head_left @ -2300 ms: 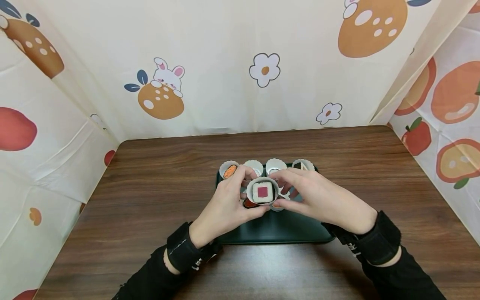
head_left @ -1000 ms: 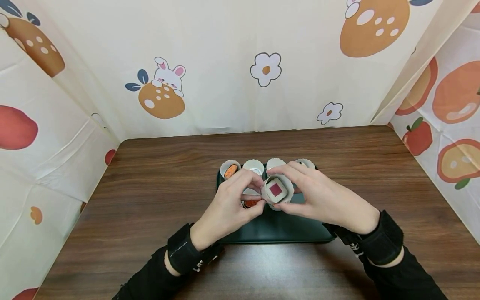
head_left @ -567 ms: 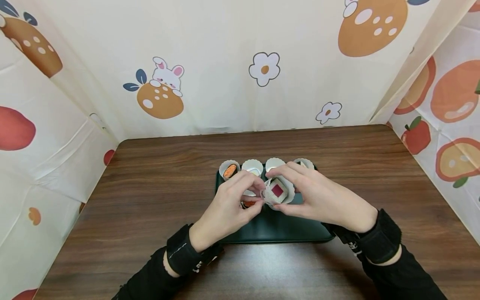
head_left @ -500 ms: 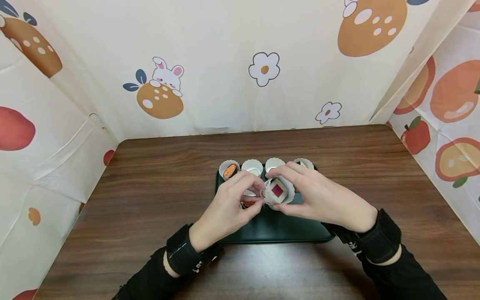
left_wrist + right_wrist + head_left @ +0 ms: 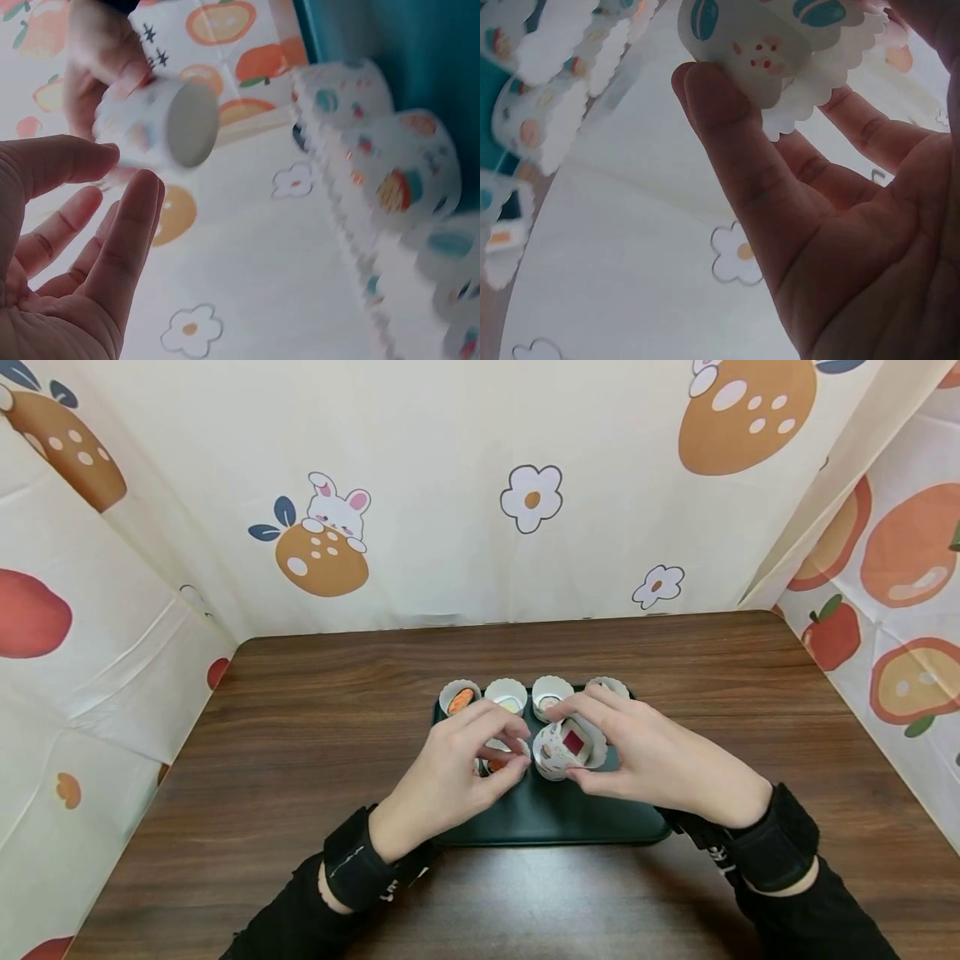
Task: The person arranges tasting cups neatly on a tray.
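Observation:
My right hand (image 5: 652, 752) grips a white paper baking cup (image 5: 596, 746) between thumb and fingers, above the tray. Inside the cup lies a square sushi roll piece (image 5: 573, 742) with white rice and a red centre. The right wrist view shows the printed, scalloped side of the held cup (image 5: 769, 49); its contents are hidden there. My left hand (image 5: 453, 768) hovers left of it, fingers loosely bent with nothing between them. The left wrist view shows a gap between the left fingertips and the held cup (image 5: 195, 124). Under the left fingers is a cup with red-topped sushi (image 5: 497, 766).
A dark green tray (image 5: 555, 827) lies on the brown wooden table (image 5: 322, 718). Along its far edge stand several paper cups, one with orange-topped sushi (image 5: 460, 700). Another cup (image 5: 550, 764) stands just below the held one. Printed cloth (image 5: 450, 552) hangs behind the table.
Earlier both hands held the cup with the sushi piece. My left fingers have let go of it, and the right hand has shifted it slightly right.

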Motion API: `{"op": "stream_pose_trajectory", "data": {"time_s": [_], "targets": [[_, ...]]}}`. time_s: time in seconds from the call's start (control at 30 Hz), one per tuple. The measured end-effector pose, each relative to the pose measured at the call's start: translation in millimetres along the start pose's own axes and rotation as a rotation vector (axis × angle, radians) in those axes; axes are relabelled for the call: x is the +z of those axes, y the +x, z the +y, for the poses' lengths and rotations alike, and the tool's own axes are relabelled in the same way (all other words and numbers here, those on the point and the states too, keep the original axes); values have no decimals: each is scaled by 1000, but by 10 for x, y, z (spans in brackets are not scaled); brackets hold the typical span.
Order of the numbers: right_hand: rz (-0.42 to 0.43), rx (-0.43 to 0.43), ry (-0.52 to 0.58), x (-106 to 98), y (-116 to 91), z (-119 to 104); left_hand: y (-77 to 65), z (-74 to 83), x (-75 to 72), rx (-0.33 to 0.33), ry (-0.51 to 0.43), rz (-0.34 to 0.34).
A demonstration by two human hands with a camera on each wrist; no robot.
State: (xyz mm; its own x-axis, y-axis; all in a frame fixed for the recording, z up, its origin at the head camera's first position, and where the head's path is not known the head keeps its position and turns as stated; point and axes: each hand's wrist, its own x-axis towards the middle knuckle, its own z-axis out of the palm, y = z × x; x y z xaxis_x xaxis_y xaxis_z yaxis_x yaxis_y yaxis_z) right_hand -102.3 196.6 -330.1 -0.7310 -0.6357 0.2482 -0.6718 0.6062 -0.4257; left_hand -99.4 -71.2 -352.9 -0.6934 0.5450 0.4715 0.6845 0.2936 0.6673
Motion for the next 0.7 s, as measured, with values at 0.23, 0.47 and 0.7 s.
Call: {"op": "stream_pose_trajectory", "data": {"time_s": [0.23,0.47,0.7], "targets": [[-16,94,-4,-60,-127,104,22,8,-191,-6,54,64],[-75,177,-34,-68,-169,169,11,26,-359,-30,81,121],[-139,273,-19,-40,-176,185,5,38,-504,-40,114,178]]}}
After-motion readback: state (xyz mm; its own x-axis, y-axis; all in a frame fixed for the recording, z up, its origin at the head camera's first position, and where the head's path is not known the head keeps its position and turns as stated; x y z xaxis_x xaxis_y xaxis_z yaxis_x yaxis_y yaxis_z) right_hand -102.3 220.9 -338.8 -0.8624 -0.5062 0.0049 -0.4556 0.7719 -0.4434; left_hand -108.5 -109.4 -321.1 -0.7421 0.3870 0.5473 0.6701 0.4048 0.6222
